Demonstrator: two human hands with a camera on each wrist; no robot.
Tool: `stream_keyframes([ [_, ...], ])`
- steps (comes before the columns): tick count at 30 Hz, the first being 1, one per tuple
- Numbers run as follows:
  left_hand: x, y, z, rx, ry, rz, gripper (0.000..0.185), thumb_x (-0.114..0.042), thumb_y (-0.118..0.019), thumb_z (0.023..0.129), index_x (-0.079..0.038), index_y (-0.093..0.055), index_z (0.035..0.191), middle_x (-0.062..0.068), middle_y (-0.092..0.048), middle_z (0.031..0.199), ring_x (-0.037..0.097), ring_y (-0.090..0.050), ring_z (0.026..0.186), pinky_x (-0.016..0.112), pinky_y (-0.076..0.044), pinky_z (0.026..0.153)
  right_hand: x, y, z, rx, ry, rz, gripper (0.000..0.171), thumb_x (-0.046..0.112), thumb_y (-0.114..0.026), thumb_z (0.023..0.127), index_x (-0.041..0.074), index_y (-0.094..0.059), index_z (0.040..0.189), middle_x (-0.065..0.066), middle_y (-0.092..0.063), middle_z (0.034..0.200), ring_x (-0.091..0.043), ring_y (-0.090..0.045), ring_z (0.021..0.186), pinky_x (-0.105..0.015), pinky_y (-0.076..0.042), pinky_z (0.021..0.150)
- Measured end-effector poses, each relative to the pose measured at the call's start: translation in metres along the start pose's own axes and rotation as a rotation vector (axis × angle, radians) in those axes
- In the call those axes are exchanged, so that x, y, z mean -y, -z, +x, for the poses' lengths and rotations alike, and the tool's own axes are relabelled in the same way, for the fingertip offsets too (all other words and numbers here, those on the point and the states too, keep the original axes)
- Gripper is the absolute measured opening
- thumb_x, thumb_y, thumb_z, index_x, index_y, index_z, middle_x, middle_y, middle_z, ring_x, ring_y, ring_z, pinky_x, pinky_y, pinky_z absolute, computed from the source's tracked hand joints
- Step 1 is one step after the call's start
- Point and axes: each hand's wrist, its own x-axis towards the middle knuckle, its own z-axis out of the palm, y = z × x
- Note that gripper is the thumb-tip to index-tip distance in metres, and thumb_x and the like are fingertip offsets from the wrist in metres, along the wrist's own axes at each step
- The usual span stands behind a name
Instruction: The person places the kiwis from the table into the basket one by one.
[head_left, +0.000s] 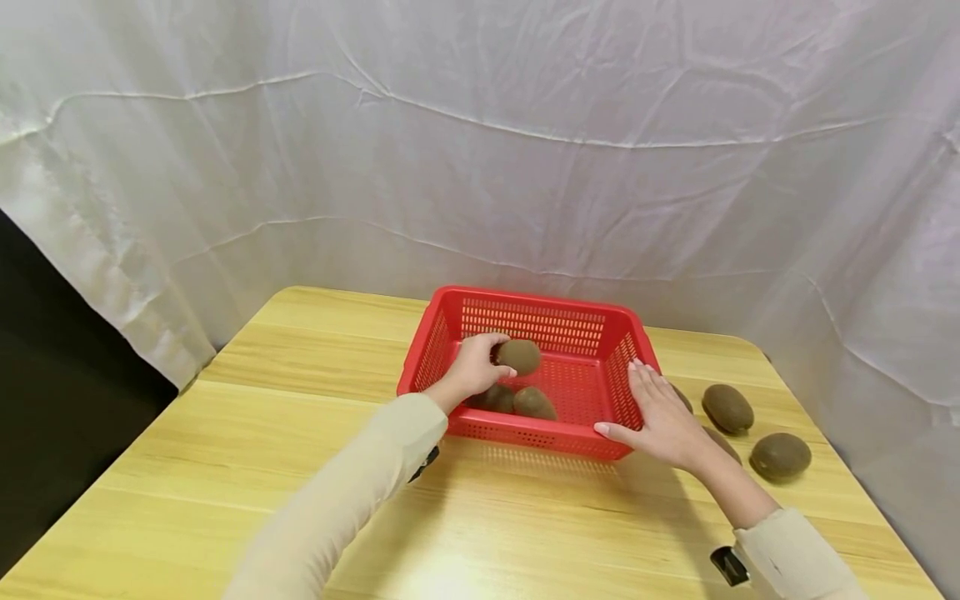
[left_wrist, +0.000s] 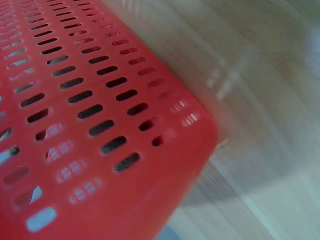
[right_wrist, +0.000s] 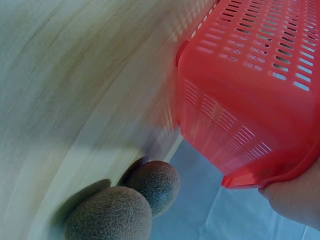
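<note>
A red plastic basket with slotted walls stands on the wooden table. My left hand reaches over its left part and pinches a brown kiwi between thumb and fingers. Below, on the basket's floor, lie a kiwi and a darker one partly hidden by that hand. My right hand rests on the right rim with straight fingers, its thumb on the front corner. The left wrist view shows just the basket's outer wall; dark fuzzy kiwi skin shows through the slots.
To the right of the basket several kiwis lie on the table, among them one kiwi and another kiwi; others are partly behind my right hand. A white curtain hangs behind the table.
</note>
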Motion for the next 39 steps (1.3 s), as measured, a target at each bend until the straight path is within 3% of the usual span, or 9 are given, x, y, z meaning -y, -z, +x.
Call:
stream_keyframes([
  [7, -0.01, -0.011, 0.008, 0.083, -0.029, 0.077, 0.05, -0.007, -0.069, 0.082, 0.004, -0.052, 0.128, 0.017, -0.056, 0.129, 0.028, -0.053, 0.119, 0.038, -0.044, 0.1, 0.0, 0.0, -0.001, -0.005, 0.002, 0.001, 0.103, 0.057, -0.059, 0.081, -0.013, -0.016, 0.143, -0.031, -0.015, 0.15, -0.048, -0.015, 0.137, -0.06, -0.015, 0.11],
  [21, -0.02, -0.031, 0.018, 0.207, 0.044, 0.245, 0.046, -0.008, -0.06, 0.089, 0.001, -0.048, 0.132, 0.016, -0.053, 0.133, 0.026, -0.047, 0.126, 0.036, -0.041, 0.103, 0.0, -0.003, 0.0, -0.003, 0.001, 0.005, 0.103, 0.057, -0.059, 0.081, -0.012, -0.015, 0.143, -0.03, -0.014, 0.151, -0.047, -0.015, 0.138, -0.06, -0.015, 0.11],
  [31, -0.018, -0.019, 0.014, 0.147, 0.033, 0.18, 0.037, -0.004, -0.051, 0.093, 0.0, -0.052, 0.13, 0.016, -0.055, 0.131, 0.026, -0.054, 0.119, 0.035, -0.045, 0.098, 0.001, -0.002, 0.0, 0.001, 0.005, 0.005, 0.103, 0.058, -0.059, 0.081, -0.012, -0.015, 0.143, -0.03, -0.014, 0.151, -0.048, -0.014, 0.137, -0.06, -0.015, 0.11],
  [37, -0.014, 0.0, 0.005, 0.079, -0.058, 0.169, 0.039, -0.011, -0.052, 0.094, 0.001, -0.051, 0.13, 0.017, -0.052, 0.134, 0.026, -0.053, 0.12, 0.036, -0.042, 0.102, 0.0, 0.0, 0.0, -0.002, 0.005, 0.007, 0.103, 0.057, -0.059, 0.081, -0.012, -0.014, 0.143, -0.03, -0.014, 0.151, -0.048, -0.015, 0.137, -0.06, -0.015, 0.11],
  [39, -0.013, 0.007, 0.002, 0.052, -0.086, 0.175, 0.041, -0.016, -0.053, 0.094, 0.001, -0.05, 0.131, 0.016, -0.051, 0.136, 0.026, -0.045, 0.129, 0.037, -0.037, 0.107, 0.0, 0.001, 0.0, 0.0, 0.003, 0.009, 0.103, 0.057, -0.059, 0.081, -0.011, -0.014, 0.144, -0.03, -0.013, 0.151, -0.048, -0.014, 0.138, -0.06, -0.014, 0.11],
])
